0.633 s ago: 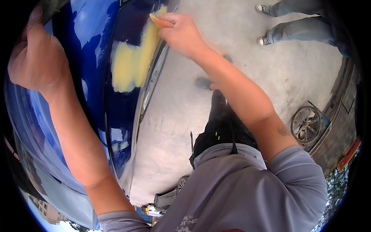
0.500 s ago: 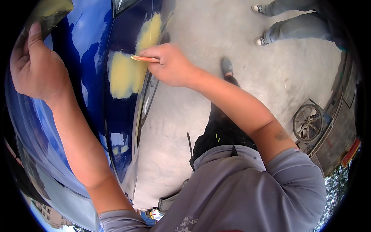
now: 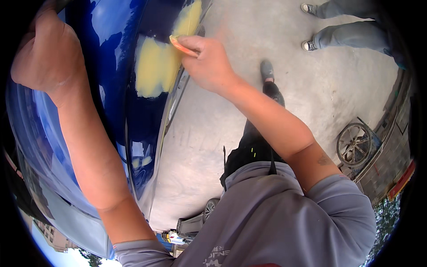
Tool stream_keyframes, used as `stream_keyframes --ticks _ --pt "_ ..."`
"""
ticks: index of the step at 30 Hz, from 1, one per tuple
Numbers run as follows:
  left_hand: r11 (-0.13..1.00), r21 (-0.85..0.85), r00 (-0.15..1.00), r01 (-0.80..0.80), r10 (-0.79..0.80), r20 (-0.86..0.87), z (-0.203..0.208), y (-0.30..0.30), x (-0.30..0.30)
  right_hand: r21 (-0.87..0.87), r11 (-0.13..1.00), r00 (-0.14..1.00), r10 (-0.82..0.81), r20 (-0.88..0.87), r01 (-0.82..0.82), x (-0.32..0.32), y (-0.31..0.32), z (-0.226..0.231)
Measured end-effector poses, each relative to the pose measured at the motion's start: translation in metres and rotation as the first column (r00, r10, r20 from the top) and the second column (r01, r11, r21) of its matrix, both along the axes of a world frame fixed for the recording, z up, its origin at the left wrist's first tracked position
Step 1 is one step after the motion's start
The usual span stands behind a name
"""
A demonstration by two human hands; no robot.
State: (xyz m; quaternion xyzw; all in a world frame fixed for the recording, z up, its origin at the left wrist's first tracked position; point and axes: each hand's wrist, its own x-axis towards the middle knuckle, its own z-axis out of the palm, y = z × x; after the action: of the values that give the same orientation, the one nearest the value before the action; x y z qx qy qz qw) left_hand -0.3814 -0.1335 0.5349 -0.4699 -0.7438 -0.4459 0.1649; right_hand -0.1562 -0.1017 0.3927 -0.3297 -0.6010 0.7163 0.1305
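Observation:
My right hand (image 3: 205,62) is closed around an orange putty spreader (image 3: 183,47), its yellow-smeared tip by the edge of a dark blue car panel (image 3: 148,111). Yellow filler (image 3: 155,71) covers a broad patch there, and a narrower strip of yellow filler (image 3: 188,18) runs up beyond it. At the upper left, my left hand (image 3: 49,58) is closed on a putty board (image 3: 62,4), of which only a dark sliver shows at the picture's rim. Smaller yellow spots (image 3: 142,162) mark the panel nearer to me.
A person in grey trousers (image 3: 344,35) stands at the far right on the concrete floor (image 3: 213,147). A spoked wheel (image 3: 354,144) leans by the wall on the right. Another car (image 3: 193,224) is parked low in the picture, beyond my side.
My right hand with the spreader has moved up and slightly right along the panel edge. My left hand has gone up, taking most of the putty board out of view.

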Motion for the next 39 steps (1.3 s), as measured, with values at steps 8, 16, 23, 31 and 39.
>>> stream_keyframes --ticks 8,16,23,31,39 --pt "0.984 -0.072 0.976 -0.162 0.149 -0.158 0.007 -0.008 -0.006 0.379 0.919 0.974 0.177 -0.143 -0.111 0.031 -0.056 0.009" --pt "0.969 -0.143 0.965 -0.202 0.172 -0.200 0.002 -0.016 -0.020 -0.126 0.944 0.948 -0.315 -0.054 0.306 -0.025 0.088 -0.080" --pt "0.950 -0.151 0.956 -0.274 0.251 -0.154 0.004 -0.011 -0.006 -0.174 0.984 0.998 -0.017 0.064 0.028 -0.001 0.051 -0.024" --pt "0.935 -0.069 0.925 -0.348 0.330 -0.189 -0.003 0.000 0.010 -0.282 0.937 0.979 -0.203 0.033 0.204 -0.012 0.086 -0.080" --pt "0.961 -0.081 0.959 -0.264 0.252 -0.128 -0.008 -0.001 -0.001 -0.108 0.993 0.998 -0.038 0.042 0.042 0.008 0.051 -0.054"
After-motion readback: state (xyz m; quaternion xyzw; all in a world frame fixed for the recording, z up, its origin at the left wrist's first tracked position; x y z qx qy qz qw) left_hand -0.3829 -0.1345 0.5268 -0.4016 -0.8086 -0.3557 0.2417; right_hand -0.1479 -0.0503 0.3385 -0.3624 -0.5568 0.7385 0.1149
